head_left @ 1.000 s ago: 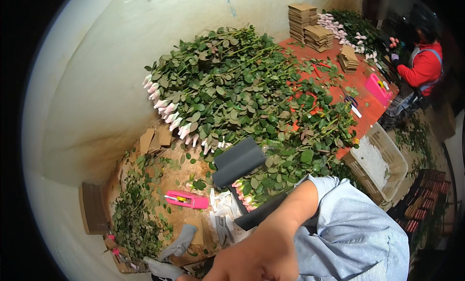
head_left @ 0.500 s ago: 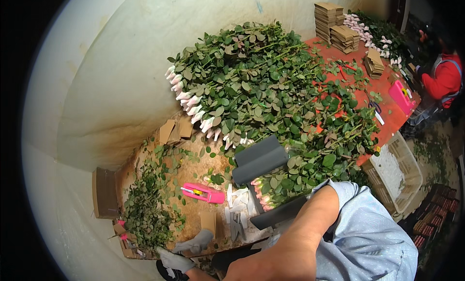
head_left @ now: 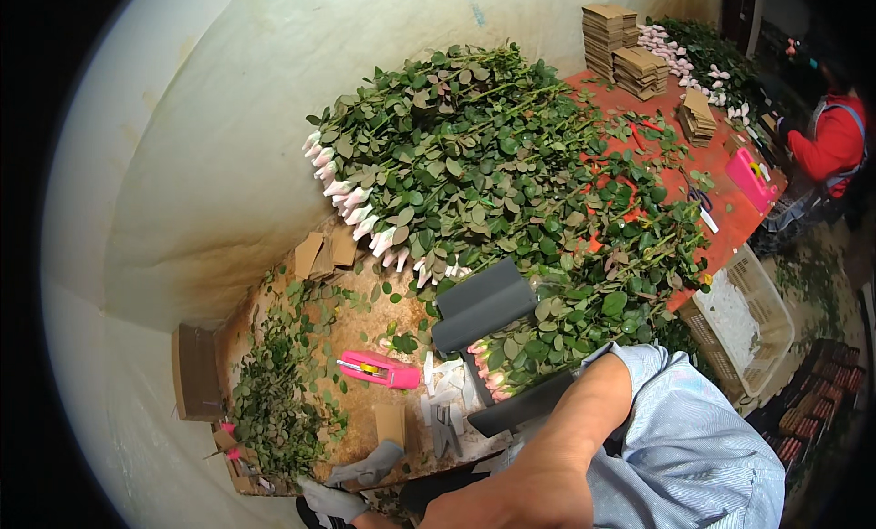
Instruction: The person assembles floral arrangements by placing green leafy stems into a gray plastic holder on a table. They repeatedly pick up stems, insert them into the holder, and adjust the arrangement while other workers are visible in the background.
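Note:
My left hand (head_left: 333, 503), in a pale grey glove, is at the lower left by the table's near edge. Its fingers look stretched out towards the leafy clippings (head_left: 283, 410). Just above it, my right hand (head_left: 367, 466), also gloved, lies along the edge with fingers pointing left. Nothing shows in either hand, though their undersides are hidden. A brown cardboard piece (head_left: 391, 423) stands beside the right hand. Close by are grey clippers (head_left: 444, 430), white paper strips (head_left: 445, 383) and a pink tape dispenser (head_left: 379, 369). Pink roses (head_left: 489, 374) lie in a dark grey padded holder (head_left: 484, 303).
A big heap of leafy roses (head_left: 465, 155) with white-wrapped heads covers the table's far side. Cardboard stacks (head_left: 610, 41) and another pink dispenser (head_left: 751, 180) sit on the red tabletop (head_left: 730, 233). A crate (head_left: 739, 319) stands right; a person in red (head_left: 830, 146) is beyond.
The view has shifted slightly, so most things sit a little further left. Both gloved hands appear slightly lower in the picture, still at the table edge.

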`<state>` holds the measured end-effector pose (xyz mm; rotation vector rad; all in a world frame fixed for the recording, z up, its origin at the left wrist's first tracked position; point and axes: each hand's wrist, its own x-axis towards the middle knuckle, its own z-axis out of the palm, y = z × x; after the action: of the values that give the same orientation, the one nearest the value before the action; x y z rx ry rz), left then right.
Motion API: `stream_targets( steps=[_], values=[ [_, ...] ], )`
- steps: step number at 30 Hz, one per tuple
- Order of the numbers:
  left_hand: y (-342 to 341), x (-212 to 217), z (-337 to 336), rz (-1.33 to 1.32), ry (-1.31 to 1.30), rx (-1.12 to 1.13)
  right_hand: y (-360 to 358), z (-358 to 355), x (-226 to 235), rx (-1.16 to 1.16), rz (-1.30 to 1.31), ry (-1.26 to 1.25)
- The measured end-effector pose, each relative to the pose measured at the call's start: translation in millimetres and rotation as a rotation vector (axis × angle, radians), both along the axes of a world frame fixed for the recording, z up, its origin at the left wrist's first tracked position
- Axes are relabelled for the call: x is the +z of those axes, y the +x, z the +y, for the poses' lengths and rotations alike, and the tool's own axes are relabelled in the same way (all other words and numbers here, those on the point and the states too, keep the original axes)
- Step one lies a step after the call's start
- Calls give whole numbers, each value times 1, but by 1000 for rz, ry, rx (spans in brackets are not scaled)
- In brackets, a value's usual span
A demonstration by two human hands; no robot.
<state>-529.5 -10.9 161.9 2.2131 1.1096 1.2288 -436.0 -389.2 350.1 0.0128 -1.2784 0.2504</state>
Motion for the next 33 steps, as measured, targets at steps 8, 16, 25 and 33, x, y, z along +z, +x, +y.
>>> stream_targets(
  steps=[8, 16, 25, 33],
  values=[
    [7, 34, -36, 51, -41, -76, -2, -4, -4, 5, 22, -27],
    [12, 34, -34, -156, -167, -20, 61, -15, -42, -371, -79, -531],
    [-5, 4, 0, -196, -275, -152, 113, -21, -103, -715, 492, -942],
    [1, 14, -10, -223, -266, -120, 115, -20, -111, -499, 584, -942]
  ],
)
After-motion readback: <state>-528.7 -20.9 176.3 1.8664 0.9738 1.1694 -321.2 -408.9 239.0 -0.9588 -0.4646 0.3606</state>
